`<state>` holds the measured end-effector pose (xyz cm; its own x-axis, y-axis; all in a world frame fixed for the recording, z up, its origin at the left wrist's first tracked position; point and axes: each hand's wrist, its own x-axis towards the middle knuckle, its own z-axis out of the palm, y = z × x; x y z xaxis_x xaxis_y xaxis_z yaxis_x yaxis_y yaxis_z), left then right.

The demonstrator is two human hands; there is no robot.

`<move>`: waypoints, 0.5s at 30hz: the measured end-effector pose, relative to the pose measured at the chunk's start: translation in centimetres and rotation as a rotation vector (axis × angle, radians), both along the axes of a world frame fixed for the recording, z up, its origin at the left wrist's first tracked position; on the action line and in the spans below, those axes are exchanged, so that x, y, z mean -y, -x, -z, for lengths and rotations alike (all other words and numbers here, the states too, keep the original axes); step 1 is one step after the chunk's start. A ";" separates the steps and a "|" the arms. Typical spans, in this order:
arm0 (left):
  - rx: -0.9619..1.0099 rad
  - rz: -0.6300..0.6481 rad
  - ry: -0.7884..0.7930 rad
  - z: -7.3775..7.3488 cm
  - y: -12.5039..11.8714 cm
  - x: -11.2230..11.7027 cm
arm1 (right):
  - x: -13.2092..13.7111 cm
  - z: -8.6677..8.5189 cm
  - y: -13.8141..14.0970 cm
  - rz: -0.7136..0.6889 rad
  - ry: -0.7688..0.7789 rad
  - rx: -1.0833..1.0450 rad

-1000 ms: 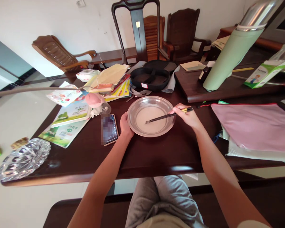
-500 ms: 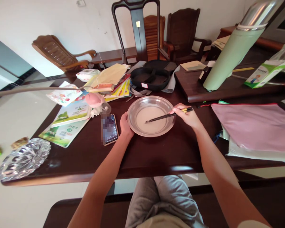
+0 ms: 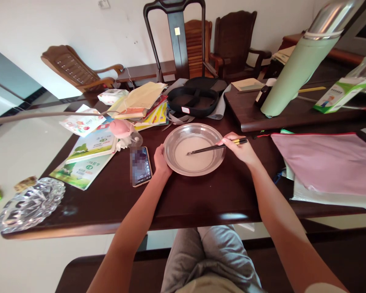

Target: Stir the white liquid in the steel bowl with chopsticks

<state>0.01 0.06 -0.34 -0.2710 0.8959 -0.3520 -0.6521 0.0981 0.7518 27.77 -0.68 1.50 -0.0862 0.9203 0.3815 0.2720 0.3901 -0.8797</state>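
A wide metal basin [image 3: 170, 163] stands on the dark table in front of me, with a cloudy, whitish liquid [image 3: 198, 159] in its bottom. My left hand [image 3: 162, 160] grips the left side of its rim. Over the right rim, my right hand [image 3: 236, 146] is closed around a pair of black chopsticks [image 3: 207, 149] with yellow bands near the top. Their tips slant down to the left and dip into the liquid near the middle. A phone [image 3: 142, 167] lies just left of my left hand, its screen partly blurred.
Books [image 3: 91, 142], a pink-topped bottle [image 3: 122, 128] and a glass dish [image 3: 33, 205] are on the left. Behind the basin lies a black divided case [image 3: 193, 101]. A green thermos [image 3: 301, 73] stands on a raised board; a pink pouch [image 3: 320, 162] lies right.
Almost nothing differs. The chopstick tips have shifted very slightly in the liquid, while both hands and the basin keep their places.
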 end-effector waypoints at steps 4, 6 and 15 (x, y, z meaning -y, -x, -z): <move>0.009 -0.003 -0.008 0.2 0.1 -0.1 | -0.3 0.2 -1.4 0.205 -0.065 -0.076; 0.015 -0.013 -0.009 0.3 0.2 -0.1 | -0.3 0.2 -1.9 0.241 -0.053 -0.146; 0.012 -0.014 -0.009 0.3 0.1 -0.1 | -0.2 0.2 -0.1 0.021 -0.015 0.003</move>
